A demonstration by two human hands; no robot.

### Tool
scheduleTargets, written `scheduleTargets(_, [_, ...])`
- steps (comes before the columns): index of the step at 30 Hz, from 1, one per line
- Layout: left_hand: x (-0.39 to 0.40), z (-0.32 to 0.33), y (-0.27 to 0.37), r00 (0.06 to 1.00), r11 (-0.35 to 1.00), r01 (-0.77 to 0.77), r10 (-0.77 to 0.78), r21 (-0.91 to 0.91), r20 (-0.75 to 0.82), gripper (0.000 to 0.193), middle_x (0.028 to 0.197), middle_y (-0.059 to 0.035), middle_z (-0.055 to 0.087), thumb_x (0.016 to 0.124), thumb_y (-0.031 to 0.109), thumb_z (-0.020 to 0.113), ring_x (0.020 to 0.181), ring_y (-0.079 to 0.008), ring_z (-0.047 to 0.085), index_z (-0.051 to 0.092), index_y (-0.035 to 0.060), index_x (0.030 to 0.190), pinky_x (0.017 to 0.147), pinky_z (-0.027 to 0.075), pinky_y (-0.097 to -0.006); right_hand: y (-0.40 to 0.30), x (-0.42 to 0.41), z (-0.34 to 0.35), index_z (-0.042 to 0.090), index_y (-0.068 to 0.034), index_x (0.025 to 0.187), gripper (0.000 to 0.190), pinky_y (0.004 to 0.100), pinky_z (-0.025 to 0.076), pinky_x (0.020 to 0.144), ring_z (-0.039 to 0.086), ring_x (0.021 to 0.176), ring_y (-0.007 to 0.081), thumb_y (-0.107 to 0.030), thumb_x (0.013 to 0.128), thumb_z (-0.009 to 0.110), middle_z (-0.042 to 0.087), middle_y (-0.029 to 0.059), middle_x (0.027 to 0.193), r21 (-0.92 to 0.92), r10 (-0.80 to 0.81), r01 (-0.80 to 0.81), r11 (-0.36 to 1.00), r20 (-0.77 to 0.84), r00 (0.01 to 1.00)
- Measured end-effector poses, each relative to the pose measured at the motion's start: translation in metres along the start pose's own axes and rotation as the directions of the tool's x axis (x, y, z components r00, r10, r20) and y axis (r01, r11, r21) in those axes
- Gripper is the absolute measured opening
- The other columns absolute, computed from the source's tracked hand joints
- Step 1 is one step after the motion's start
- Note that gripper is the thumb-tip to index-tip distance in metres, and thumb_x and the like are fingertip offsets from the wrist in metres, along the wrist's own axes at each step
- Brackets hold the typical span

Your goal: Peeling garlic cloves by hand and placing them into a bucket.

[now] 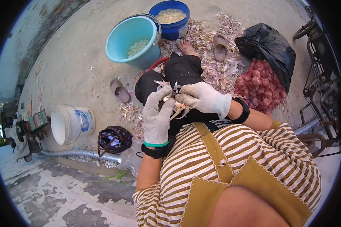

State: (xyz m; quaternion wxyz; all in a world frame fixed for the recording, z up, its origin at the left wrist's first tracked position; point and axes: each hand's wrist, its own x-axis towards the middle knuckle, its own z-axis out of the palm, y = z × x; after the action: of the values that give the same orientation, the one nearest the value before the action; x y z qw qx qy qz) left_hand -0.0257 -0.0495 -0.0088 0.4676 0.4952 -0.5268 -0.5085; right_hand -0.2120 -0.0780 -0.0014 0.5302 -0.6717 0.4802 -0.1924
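Observation:
My left hand (158,115), in a knitted work glove, grips a garlic clove (166,98) between thumb and fingers, with papery skin sticking up above it. Close against it, my right hand (197,98), gloved too, pinches at torn garlic skin and stem (179,108). Both hands are over my lap. Past my knees, a red-rimmed basket (158,63) with garlic is partly hidden. A light blue bucket (132,41) holds peeled cloves in liquid, and the dark blue bucket (170,21) behind it holds more peeled cloves.
Garlic skins (216,68) litter the floor around my feet. To the right are a red mesh sack of garlic bulbs (260,88), a black plastic bag (268,48) and a metal-framed vehicle (324,90). Sandals (120,91), a white bucket (74,124) and a patterned bag (115,140) lie left.

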Motion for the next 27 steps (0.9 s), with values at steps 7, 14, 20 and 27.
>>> scheduleTargets(7, [0.003, 0.0, 0.014, 0.985, 0.985, 0.17, -0.17, -0.016, -0.003, 0.032, 0.097, -0.0036, 0.063, 0.087, -0.003, 0.057, 0.079, -0.01, 0.062, 0.062, 0.0011, 0.119, 0.07, 0.05, -0.0235, -0.002, -0.001, -0.015, 0.067, -0.006, 0.098, 0.035, 0.0339, 0.051, 0.072, 0.066, 0.076, 0.0242, -0.039, 0.093, 0.058, 0.068, 0.0122, 0.081, 0.04, 0.177, -0.175, 0.984, -0.04, 0.983])
scheduleTargets(14, [0.007, -0.01, 0.003, 0.992, 0.981, -0.034, 0.01, 0.19, 0.126, 0.034, 0.101, -0.0073, 0.065, 0.088, -0.005, 0.052, 0.08, -0.0102, 0.063, 0.058, -0.0017, 0.122, 0.072, 0.051, -0.0255, -0.021, -0.005, -0.025, 0.067, -0.006, 0.105, 0.034, 0.0343, 0.05, 0.071, 0.066, 0.076, 0.0235, -0.036, 0.093, 0.058, 0.067, 0.0143, 0.081, -0.219, 0.05, -0.04, 0.975, 0.04, 0.998])
scheduleTargets(20, [0.004, -0.015, 0.02, 0.981, 0.987, 0.159, -0.161, 0.025, 0.113, 0.031, 0.098, -0.0035, 0.065, 0.089, -0.004, 0.054, 0.075, -0.0078, 0.06, 0.061, -0.0001, 0.118, 0.066, 0.049, -0.0212, -0.023, -0.005, -0.025, 0.068, -0.001, 0.097, 0.035, 0.0281, 0.047, 0.062, 0.058, 0.066, 0.0121, -0.035, 0.094, 0.06, 0.063, 0.0044, 0.072, 0.132, 0.186, -0.207, 0.969, 0.154, 0.97])
scheduleTargets(27, [0.006, -0.014, 0.029, 0.948, 0.96, 0.278, -0.269, -0.03, 0.17, 0.029, 0.094, -0.0042, 0.065, 0.091, 0.0, 0.056, 0.074, -0.0068, 0.06, 0.061, -0.0003, 0.119, 0.061, 0.048, -0.0195, -0.026, -0.003, -0.021, 0.067, -0.001, 0.09, 0.039, 0.025, 0.041, 0.05, 0.051, 0.056, 0.008, -0.04, 0.094, 0.06, 0.057, 0.0006, 0.066, 0.201, 0.209, -0.245, 0.948, 0.186, 0.96])
